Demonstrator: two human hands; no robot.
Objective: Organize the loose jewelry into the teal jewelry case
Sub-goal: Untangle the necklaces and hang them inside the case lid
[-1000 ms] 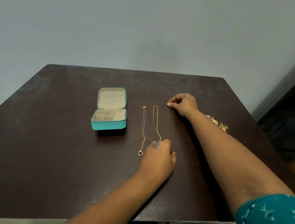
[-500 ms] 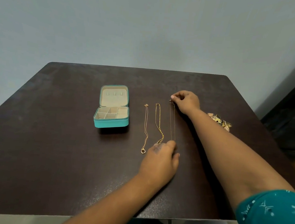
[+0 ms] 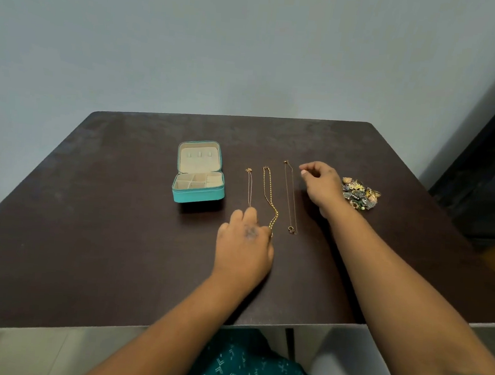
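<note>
The right hand (image 3: 321, 185) lets go of the top of the thin chain (image 3: 290, 197) and now sits off at its 3 o'clock side, fingers loosely curled. The left hand (image 3: 245, 245) leaves that chain's bottom end and shifts toward 9 o'clock, covering the lower ends of the other two chains (image 3: 269, 198). The thin chain lies free, its ring showing.
</note>
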